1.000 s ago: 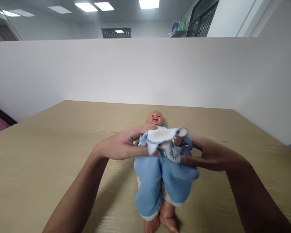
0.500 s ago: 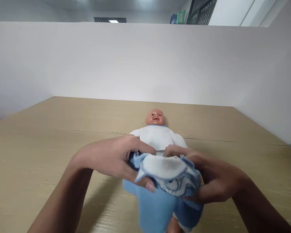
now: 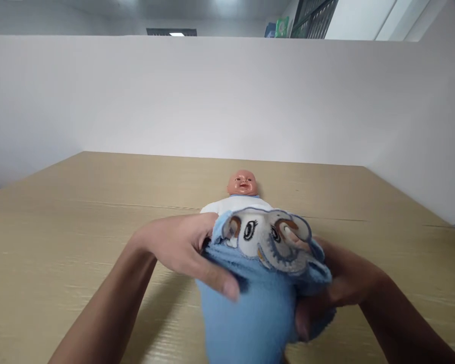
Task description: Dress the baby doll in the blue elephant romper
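Note:
A baby doll [image 3: 242, 183] lies on its back on the wooden table [image 3: 79, 217], head away from me, in a white top. A fluffy blue garment [image 3: 250, 308] with an embroidered cartoon animal face on its front covers the doll's lower body. My left hand [image 3: 178, 247] grips the garment's left edge, thumb on the blue fleece. My right hand [image 3: 341, 288] clutches the right side, fingers wrapped into the fabric. The doll's legs are hidden under the garment.
A white partition wall [image 3: 227, 96] runs behind the table and along its right side. Ceiling and a dark window frame [image 3: 314, 17] show above it.
Both hands pulled the blue garment down off the doll's chest, exposing the white top, then drew it up again so the animal face now shows. The view dipped lower.

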`<action>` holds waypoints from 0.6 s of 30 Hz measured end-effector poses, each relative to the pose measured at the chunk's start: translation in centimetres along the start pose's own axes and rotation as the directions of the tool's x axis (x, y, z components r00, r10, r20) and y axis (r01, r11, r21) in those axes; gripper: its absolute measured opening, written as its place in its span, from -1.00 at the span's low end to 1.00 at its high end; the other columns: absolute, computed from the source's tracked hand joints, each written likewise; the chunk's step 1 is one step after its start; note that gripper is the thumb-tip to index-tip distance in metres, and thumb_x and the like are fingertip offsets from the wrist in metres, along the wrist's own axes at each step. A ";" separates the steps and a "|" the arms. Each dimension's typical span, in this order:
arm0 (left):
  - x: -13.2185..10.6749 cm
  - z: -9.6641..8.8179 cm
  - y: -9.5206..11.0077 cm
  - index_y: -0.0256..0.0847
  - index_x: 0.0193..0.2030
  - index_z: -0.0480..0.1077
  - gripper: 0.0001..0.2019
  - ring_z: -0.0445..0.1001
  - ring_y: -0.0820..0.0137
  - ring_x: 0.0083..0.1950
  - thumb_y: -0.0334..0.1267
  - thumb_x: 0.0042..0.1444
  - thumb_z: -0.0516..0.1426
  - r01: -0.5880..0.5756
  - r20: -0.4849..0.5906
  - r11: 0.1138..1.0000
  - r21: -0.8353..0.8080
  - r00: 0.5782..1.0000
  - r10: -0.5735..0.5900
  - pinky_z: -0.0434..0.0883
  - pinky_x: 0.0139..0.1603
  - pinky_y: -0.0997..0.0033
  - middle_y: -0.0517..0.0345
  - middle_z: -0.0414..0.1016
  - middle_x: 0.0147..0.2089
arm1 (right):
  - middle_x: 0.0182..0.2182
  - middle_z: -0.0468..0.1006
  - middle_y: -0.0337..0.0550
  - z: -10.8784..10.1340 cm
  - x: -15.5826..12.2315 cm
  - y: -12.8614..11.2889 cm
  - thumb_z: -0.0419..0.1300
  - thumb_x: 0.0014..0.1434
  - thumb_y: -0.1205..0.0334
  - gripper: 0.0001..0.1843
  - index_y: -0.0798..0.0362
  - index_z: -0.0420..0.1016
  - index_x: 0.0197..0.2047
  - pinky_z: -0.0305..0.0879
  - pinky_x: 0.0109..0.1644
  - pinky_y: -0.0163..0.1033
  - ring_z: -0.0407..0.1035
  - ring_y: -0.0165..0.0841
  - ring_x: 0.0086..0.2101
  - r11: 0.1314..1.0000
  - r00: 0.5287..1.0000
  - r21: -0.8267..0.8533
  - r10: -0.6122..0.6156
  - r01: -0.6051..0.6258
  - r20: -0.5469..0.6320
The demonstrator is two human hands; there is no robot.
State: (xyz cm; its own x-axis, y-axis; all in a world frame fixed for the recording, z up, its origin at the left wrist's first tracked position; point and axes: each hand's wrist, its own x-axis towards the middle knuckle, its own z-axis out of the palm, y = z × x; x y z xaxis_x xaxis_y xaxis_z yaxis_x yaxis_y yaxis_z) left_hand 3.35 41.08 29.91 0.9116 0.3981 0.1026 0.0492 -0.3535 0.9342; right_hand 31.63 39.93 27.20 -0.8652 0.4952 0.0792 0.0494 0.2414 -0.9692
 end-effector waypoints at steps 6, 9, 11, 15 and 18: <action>0.0 0.2 -0.5 -0.23 -0.05 0.62 -0.72 0.66 0.28 -0.11 -0.05 0.30 0.35 -0.076 -0.119 0.997 -0.001 0.990 0.076 0.63 -0.08 0.43 0.01 0.70 -0.14 | -0.09 0.70 -0.09 0.3 -0.8 0.8 0.64 0.02 0.05 -0.23 -0.03 0.61 0.27 0.54 0.22 -0.07 0.55 -0.03 0.14 0.970 0.993 0.243 0.023 0.006 -0.113; -0.6 0.3 -0.6 -0.19 -0.17 0.54 -0.74 0.60 0.38 -0.25 -0.04 0.42 0.22 -0.022 -0.275 0.999 0.038 0.961 0.032 0.61 -0.11 0.47 0.19 0.58 -0.35 | 0.00 0.69 -0.07 0.7 -0.9 0.4 0.62 0.04 0.00 -0.21 0.02 0.60 0.29 0.55 0.18 -0.16 0.53 -0.06 0.15 0.954 0.987 0.262 0.159 -0.143 -0.039; -0.7 0.4 -0.6 -0.17 -0.16 0.52 -0.74 0.58 0.40 -0.29 -0.02 0.43 0.22 0.017 -0.325 0.999 0.044 0.946 -0.002 0.60 -0.16 0.49 0.26 0.48 -0.43 | -0.02 0.70 -0.08 1.0 -0.8 0.1 0.67 -0.07 0.01 -0.19 0.07 0.64 0.23 0.54 0.18 -0.18 0.55 -0.06 0.12 0.945 0.971 0.226 0.233 -0.238 0.050; -0.5 0.5 -0.6 -0.20 -0.05 0.56 -0.72 0.64 0.35 -0.18 0.00 0.42 0.22 0.013 -0.264 0.997 -0.079 0.964 -0.033 0.61 -0.14 0.49 0.15 0.64 -0.25 | -0.13 0.73 -0.10 1.0 -0.6 0.3 0.70 -0.16 0.02 -0.22 0.15 0.70 0.11 0.52 0.21 -0.17 0.61 -0.08 0.02 0.940 0.961 0.236 0.202 -0.244 0.191; -0.5 0.3 -0.5 -0.24 -0.09 0.61 -0.63 0.68 0.20 -0.11 0.05 0.23 0.38 0.067 -0.065 0.983 -0.172 0.995 -0.079 0.66 -0.10 0.39 0.03 0.71 -0.19 | -0.05 0.74 -0.07 0.4 -0.9 0.8 0.67 -0.11 0.05 -0.28 0.12 0.70 0.11 0.52 0.22 -0.17 0.59 -0.05 0.10 0.970 0.982 0.168 0.163 -0.177 0.092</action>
State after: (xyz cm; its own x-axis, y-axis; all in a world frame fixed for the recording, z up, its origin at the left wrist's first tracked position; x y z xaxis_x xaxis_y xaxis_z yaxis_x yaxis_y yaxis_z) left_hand 2.96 40.79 29.24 0.8765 0.4787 0.0502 0.0395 -0.1755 0.9837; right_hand 32.27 39.33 26.22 -0.8877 0.4490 -0.1017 0.1172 0.0068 -0.9931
